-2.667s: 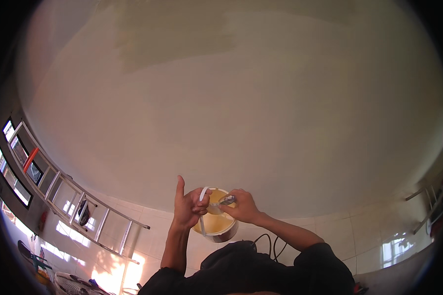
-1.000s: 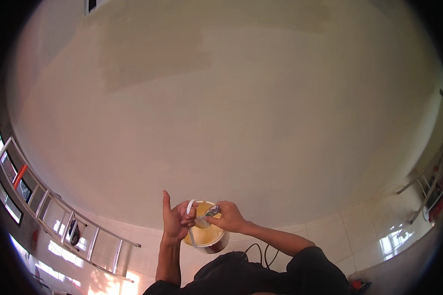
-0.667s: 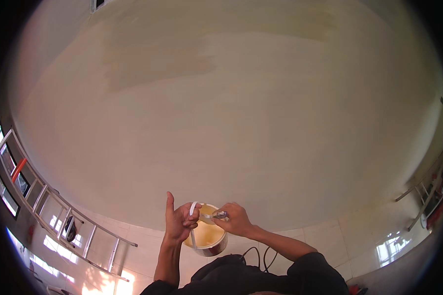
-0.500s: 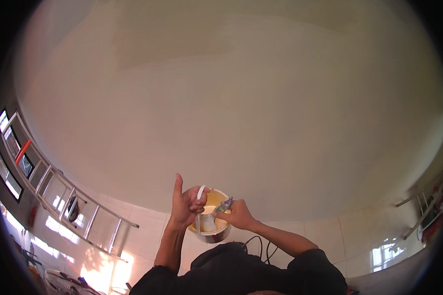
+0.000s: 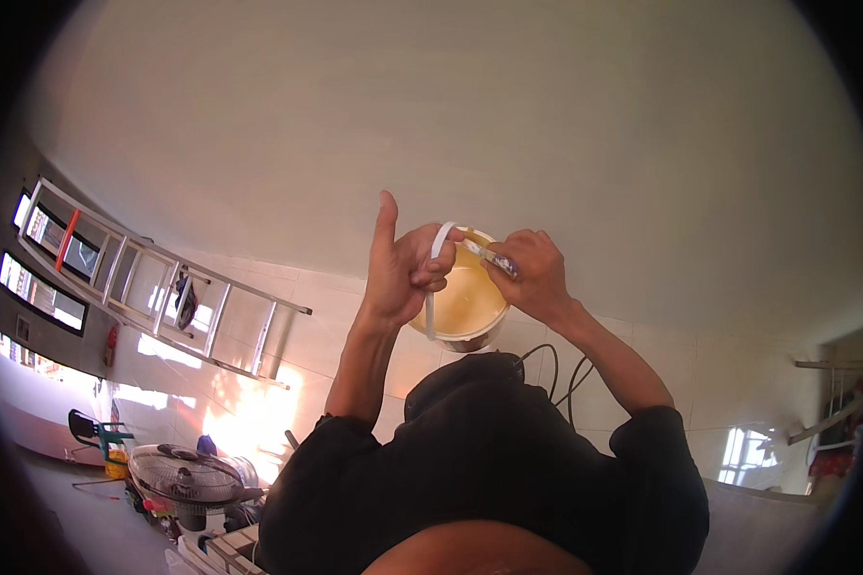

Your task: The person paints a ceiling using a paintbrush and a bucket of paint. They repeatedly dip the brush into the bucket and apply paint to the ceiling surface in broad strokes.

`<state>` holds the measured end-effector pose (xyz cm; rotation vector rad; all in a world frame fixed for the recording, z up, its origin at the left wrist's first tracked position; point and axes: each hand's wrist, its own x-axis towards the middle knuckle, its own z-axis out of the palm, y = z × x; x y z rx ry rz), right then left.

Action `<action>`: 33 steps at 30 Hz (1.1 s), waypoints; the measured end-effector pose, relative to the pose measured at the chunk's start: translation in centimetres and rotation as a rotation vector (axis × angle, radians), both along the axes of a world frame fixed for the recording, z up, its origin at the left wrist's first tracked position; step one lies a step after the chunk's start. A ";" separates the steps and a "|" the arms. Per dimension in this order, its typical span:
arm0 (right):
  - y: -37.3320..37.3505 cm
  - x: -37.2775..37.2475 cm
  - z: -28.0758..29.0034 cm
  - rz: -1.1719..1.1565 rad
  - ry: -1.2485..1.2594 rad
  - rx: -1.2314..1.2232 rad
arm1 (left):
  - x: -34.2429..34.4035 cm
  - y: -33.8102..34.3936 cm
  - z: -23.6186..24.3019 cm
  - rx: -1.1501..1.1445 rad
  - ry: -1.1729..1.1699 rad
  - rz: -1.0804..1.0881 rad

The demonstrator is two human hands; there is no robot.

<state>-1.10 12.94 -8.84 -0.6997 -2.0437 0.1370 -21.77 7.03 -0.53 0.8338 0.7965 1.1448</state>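
1. Small plastic bucket (image 5: 462,307) of yellowish paint held up in front of the chest, just below the pale ceiling (image 5: 451,115) and tilted so the open mouth shows.
2. Left hand (image 5: 403,273) at the bucket's left rim: lower fingers (image 5: 431,278) curled round the white handle strap (image 5: 433,278), forefinger sticking straight up, clear of the bucket.
3. Right hand (image 5: 537,278) at the bucket's right rim, fingers pressed together in a pinch on a small brush (image 5: 489,257).
4. Brush long axis slanting from the right hand down and leftward across the bucket's top rim; tip over the near-left part of the rim, seemingly touching it, though too small to tell for sure.
5. Key relation: bucket between the two hands, paint surface just below and left of the right fingers; right hand nearer the paint, left hand only carrying.
6. Strap running in a loop from the top rim down the left wall of the bucket, passing under the left fingers.
7. Black sleeves and shoulders (image 5: 489,479) below the bucket; dark cables (image 5: 556,369) just under it to the right.
8. Aluminium ladder (image 5: 163,287) well to the left of the bucket, lying against the tiled wall; fan (image 5: 187,474) far below-left of the bucket; window (image 5: 743,460) far below-right.
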 end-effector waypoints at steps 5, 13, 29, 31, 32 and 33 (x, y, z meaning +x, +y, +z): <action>-1.6 -0.1 0.5 0.016 0.019 -0.048 | -0.4 0.4 -0.1 0.026 -0.038 -0.041; -3.1 -0.4 1.2 0.325 0.213 -0.900 | -0.4 0.5 -0.2 0.048 -0.016 -0.037; -0.4 0.6 1.0 0.061 0.098 -0.098 | -0.2 0.4 -0.3 0.018 -0.055 -0.009; -0.9 0.7 1.3 0.053 0.128 -0.240 | 0.1 0.7 0.1 0.012 -0.051 -0.019; -1.5 0.7 2.1 0.113 0.151 -0.386 | 0.1 0.6 0.2 0.015 -0.051 -0.028; -2.3 0.7 3.4 0.173 0.173 -0.533 | 0.2 0.6 0.3 0.017 -0.052 -0.035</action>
